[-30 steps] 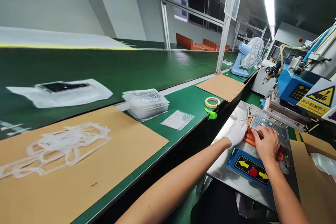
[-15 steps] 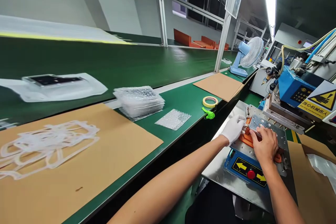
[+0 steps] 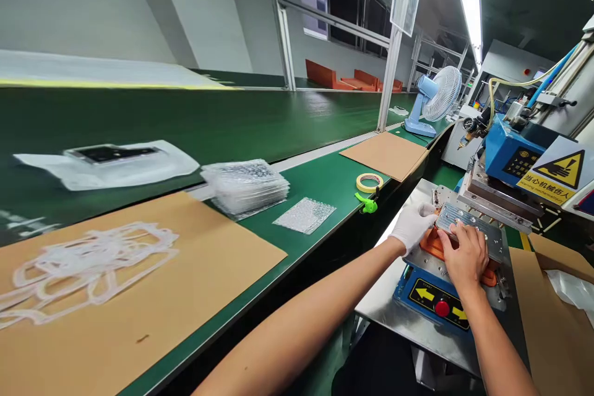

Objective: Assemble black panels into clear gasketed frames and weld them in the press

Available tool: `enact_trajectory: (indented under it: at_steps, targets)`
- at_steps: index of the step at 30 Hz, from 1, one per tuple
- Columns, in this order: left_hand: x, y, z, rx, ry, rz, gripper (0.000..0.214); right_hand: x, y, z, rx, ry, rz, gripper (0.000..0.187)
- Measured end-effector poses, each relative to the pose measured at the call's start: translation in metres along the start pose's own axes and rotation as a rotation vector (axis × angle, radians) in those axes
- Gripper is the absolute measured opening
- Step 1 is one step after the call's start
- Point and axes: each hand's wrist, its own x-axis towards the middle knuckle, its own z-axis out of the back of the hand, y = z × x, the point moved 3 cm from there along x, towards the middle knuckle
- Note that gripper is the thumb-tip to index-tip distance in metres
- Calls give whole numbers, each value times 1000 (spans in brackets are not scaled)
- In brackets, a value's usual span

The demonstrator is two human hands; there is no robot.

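Note:
My left hand [image 3: 414, 230], in a white glove, has its fingers pinched at the left edge of a ridged silver metal plate [image 3: 457, 218]. Bare, my right hand [image 3: 465, 255] grips the near edge of that plate, thumb to the left and fingers bent over its top. Beneath lies a steel fixture with an orange holder [image 3: 432, 246], partly covered by my hands. Exactly what the left fingertips touch is hidden. A blue control box [image 3: 429, 298] with yellow arrows and a red button forms the front of the fixture.
A blue press head [image 3: 508, 148] with a warning sign [image 3: 559, 170] overhangs the right side. Along the green bench lie cardboard [image 3: 223, 297], stacked bubble bags [image 3: 248, 189], tape [image 3: 369, 182] and a fan [image 3: 436, 99]. A wrapped item [image 3: 116, 164] sits on the conveyor [image 3: 232, 117].
The wrapped item on the conveyor has moved right. My view has shifted slightly. Both hands stay at the metal plate, with only small finger movements.

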Motion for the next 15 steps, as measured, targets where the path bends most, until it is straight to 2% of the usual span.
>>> enact_trajectory:
  at_steps: [3,9,15]
  targets:
    - [-7,-1,2,109,-1,-25,8,-1,-1,-1,9,-8,-5,32]
    - [-35,-4,4,283,44,-85,36,-2,-1,-1,21,-7,7,32]
    - [-45,-3,-8,345,107,-2,53,-2,-3,-3,-1,-32,45,38]
